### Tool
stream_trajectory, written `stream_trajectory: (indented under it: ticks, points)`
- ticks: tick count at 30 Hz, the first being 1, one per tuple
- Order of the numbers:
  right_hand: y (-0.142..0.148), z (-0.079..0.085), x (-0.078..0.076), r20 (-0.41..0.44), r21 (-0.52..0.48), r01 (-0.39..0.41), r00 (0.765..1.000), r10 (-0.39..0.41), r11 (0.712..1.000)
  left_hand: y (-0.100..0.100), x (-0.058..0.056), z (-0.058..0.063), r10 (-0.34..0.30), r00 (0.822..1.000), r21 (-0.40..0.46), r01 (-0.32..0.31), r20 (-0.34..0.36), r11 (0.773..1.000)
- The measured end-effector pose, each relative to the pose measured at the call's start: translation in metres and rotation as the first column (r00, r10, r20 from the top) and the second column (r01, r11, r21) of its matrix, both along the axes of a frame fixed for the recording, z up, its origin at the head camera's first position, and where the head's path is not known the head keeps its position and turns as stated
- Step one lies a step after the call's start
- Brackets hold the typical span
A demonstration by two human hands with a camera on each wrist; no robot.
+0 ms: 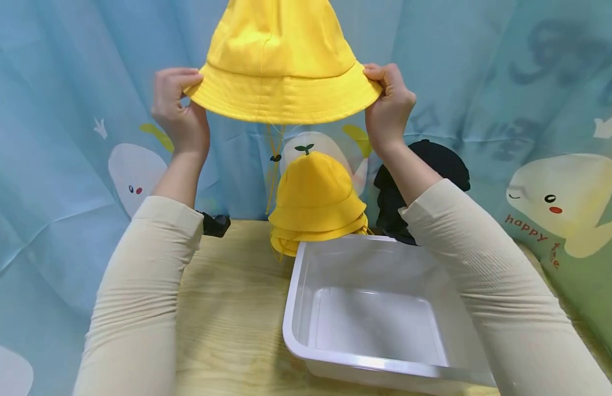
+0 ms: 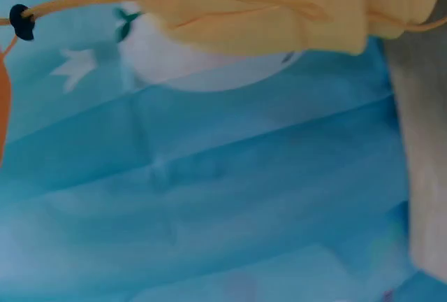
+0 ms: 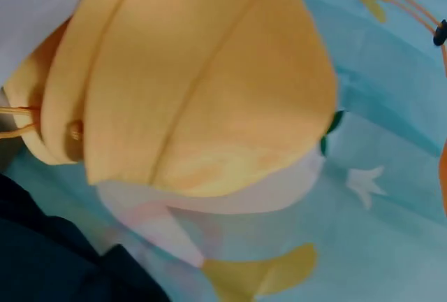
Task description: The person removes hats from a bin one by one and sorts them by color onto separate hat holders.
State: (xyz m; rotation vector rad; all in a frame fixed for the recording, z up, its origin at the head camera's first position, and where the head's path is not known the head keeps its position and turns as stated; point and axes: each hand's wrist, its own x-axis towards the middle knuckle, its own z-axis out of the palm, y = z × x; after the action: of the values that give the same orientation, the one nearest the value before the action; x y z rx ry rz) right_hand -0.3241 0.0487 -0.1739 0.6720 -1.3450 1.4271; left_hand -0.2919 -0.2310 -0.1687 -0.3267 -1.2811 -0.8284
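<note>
A yellow bucket hat (image 1: 281, 82) is held up in the air, brim down, its crown cut off by the top of the head view. My left hand (image 1: 183, 110) pinches the left end of the brim between thumb and fingers. At the brim's right end, my right hand (image 1: 391, 107) grips it the same way. A thin yellow cord with a black toggle (image 1: 275, 158) hangs beneath the hat. Below it stands a stack of yellow bucket hats (image 1: 315, 192), which also fills much of the right wrist view (image 3: 202, 85). Neither wrist view shows the fingers.
A white plastic bin (image 1: 365, 360) sits on the wood-grain table (image 1: 226, 308), right in front of the stacked hats. Black caps (image 1: 436, 165) are piled behind the bin, partly hidden by my right forearm. A blue curtain (image 1: 63, 82) with whale drawings hangs behind everything.
</note>
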Motion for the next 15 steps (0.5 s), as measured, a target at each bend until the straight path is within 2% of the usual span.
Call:
stream_trajectory:
  ticks: [4, 7, 9, 10, 12, 14, 15]
  points:
    - [0.003, -0.018, -0.010, 0.013, 0.099, 0.140, 0.990, -0.142, 0.985, 0.002, -0.013, -0.028, 0.025, 0.999, -0.012, -0.025, 0.020, 1.000]
    - [0.006, -0.032, -0.015, 0.066, 0.159, 0.181, 0.979, -0.194, 0.970, 0.004, -0.020, -0.047, 0.046, 0.998, -0.014, -0.046, 0.039, 0.999]
    - [0.009, -0.040, -0.018, 0.196, 0.118, 0.083, 0.975, -0.105, 0.990, 0.008, -0.024, -0.059, 0.065, 0.996, -0.019, -0.063, 0.064, 0.998]
    - [0.010, -0.043, -0.018, 0.280, 0.055, -0.010, 0.960, -0.006, 0.998, 0.010, -0.026, -0.065, 0.075, 0.994, -0.021, -0.074, 0.075, 0.997]
    - [0.013, -0.048, -0.020, 0.419, -0.111, -0.126, 0.893, 0.161, 0.986, 0.014, -0.030, -0.077, 0.095, 0.990, -0.033, -0.092, 0.104, 0.995]
    - [0.016, -0.052, -0.020, 0.494, -0.276, -0.181, 0.816, 0.301, 0.944, 0.017, -0.033, -0.086, 0.117, 0.985, -0.049, -0.111, 0.129, 0.993]
    - [0.018, -0.056, -0.020, 0.505, -0.250, -0.163, 0.819, 0.273, 0.954, 0.019, -0.034, -0.091, 0.126, 0.982, -0.057, -0.119, 0.142, 0.991]
